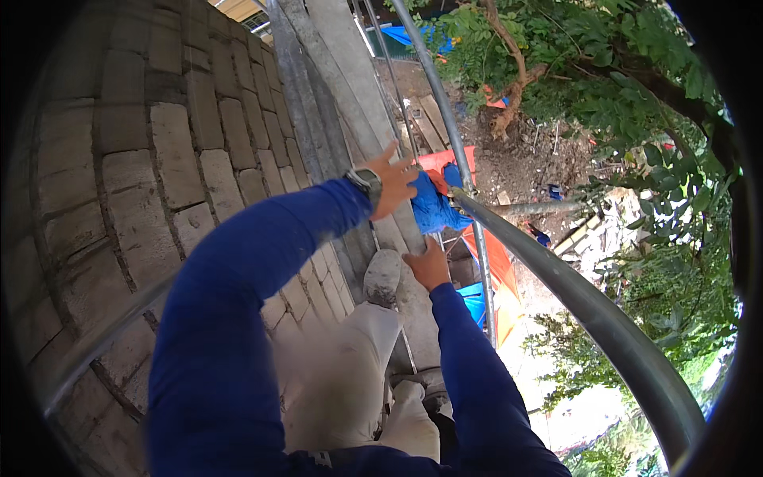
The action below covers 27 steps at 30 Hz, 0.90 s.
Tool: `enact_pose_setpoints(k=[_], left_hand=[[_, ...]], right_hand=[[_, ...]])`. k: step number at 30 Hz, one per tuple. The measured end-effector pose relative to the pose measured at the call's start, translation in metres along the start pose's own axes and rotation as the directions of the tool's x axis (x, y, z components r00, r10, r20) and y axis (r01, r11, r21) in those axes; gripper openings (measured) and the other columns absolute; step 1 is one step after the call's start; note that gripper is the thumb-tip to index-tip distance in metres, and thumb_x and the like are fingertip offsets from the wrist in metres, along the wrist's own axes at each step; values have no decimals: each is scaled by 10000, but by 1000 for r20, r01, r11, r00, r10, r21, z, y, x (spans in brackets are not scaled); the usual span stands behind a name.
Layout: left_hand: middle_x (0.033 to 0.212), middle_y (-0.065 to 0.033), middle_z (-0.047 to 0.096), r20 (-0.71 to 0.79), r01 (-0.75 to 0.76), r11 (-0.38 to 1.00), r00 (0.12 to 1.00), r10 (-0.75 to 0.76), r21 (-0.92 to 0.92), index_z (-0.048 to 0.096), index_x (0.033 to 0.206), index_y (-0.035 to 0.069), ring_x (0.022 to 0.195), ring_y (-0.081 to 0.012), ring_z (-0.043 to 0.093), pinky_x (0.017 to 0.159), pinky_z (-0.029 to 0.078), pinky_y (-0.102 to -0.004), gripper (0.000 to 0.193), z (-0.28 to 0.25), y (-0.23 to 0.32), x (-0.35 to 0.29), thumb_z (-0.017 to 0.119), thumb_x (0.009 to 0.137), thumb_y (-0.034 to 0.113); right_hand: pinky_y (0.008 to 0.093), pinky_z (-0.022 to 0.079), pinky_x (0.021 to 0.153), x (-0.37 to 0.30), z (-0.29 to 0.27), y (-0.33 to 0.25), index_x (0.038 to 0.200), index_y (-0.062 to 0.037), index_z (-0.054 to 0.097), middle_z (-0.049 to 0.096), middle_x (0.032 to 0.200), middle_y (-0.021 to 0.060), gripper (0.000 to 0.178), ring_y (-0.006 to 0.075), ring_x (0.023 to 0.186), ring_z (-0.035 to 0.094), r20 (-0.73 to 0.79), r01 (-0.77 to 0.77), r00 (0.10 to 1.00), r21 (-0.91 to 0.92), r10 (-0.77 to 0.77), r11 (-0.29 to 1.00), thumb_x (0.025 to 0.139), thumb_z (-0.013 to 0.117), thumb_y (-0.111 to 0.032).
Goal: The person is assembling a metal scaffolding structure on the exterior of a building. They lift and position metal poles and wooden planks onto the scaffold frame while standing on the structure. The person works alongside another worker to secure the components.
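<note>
Long grey planks (350, 56) form a narrow walkway that runs away from me beside a brick wall. Over the plank's right side, my left hand (391, 184) has its fingers spread and holds nothing; a watch (366, 184) is on that wrist. Nearer to me, my right hand (430, 268) is at the plank's right edge, its thumb over the top face and its other fingers partly hidden beyond the edge. A dusty grey shoe (382, 277) of mine stands on the planks between my forearms.
The brick wall (167, 151) fills the left side. Metal scaffold tubes rise on the right, with a thick rail (572, 302) curving towards me. Far below the right edge lie blue sheeting (435, 208), orange sheeting (499, 262) and debris. Leafy branches (636, 71) hang at the upper right.
</note>
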<state>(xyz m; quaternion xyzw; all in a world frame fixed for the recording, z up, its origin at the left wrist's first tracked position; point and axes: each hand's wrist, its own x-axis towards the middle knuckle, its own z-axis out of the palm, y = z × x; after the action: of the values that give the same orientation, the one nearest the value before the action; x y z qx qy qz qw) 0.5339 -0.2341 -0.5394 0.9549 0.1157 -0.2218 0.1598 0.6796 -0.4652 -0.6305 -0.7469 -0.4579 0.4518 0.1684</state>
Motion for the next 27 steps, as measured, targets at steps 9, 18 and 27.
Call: enact_pose_setpoints(k=[9, 18, 27], left_hand=[[1190, -99, 743, 180, 331, 922, 913, -367, 200, 678, 1246, 108, 1142, -272, 672, 1151, 338, -517, 429, -16, -138, 18, 735, 843, 244], [1545, -132, 472, 344, 539, 841, 783, -518, 38, 562, 1460, 146, 1463, -325, 407, 1188, 260, -685, 613, 114, -190, 53, 686, 859, 167], [1600, -130, 432, 397, 320, 948, 870, -292, -3, 591, 1437, 196, 1582, -338, 226, 1213, 54, -799, 543, 139, -122, 73, 657, 899, 157]], right_hand=[[478, 530, 977, 216, 17, -170, 1349, 52, 530, 651, 1265, 310, 734, 456, 1169, 644, 139, 256, 949, 182, -282, 949, 765, 840, -267], [440, 475, 1107, 62, -56, 73, 1496, 45, 430, 537, 1450, 243, 879, 336, 1396, 503, 360, -94, 933, 176, 24, 980, 791, 875, -232], [525, 357, 1206, -131, -196, 12, 1591, -28, 274, 397, 1564, 176, 1080, 354, 1441, 429, -397, 133, 917, 379, 31, 916, 780, 901, -366]])
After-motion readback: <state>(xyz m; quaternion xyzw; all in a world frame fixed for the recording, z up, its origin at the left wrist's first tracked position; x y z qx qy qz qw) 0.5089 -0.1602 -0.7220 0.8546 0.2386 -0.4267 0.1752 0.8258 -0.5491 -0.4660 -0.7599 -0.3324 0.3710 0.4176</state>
